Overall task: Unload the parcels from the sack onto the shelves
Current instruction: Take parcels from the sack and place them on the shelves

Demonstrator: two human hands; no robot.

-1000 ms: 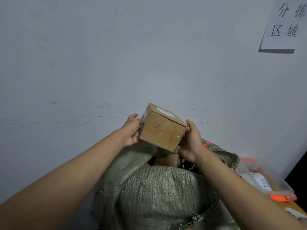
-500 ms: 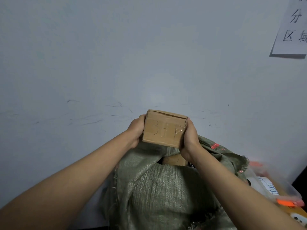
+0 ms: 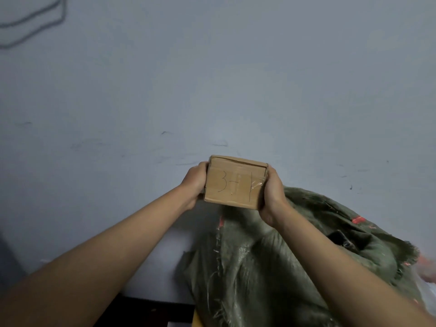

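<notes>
A small brown cardboard parcel (image 3: 234, 182) with "3-1" handwritten on its taped face is held up in front of the wall. My left hand (image 3: 194, 181) grips its left side and my right hand (image 3: 271, 192) grips its right side. Below and to the right sags the green woven sack (image 3: 271, 267), its mouth open with something dark (image 3: 342, 237) showing inside. The parcel is above the sack's left edge, clear of the opening. No shelves are in view.
A pale scuffed wall (image 3: 212, 79) fills the view ahead. A clear plastic bag (image 3: 427, 274) with orange shows at the right edge. A dark floor strip (image 3: 141, 312) lies below the wall.
The parcel has been turned square to me and carried left with both hands, away from the sack's mouth. My view has swung left, so the paper sign has left the frame.
</notes>
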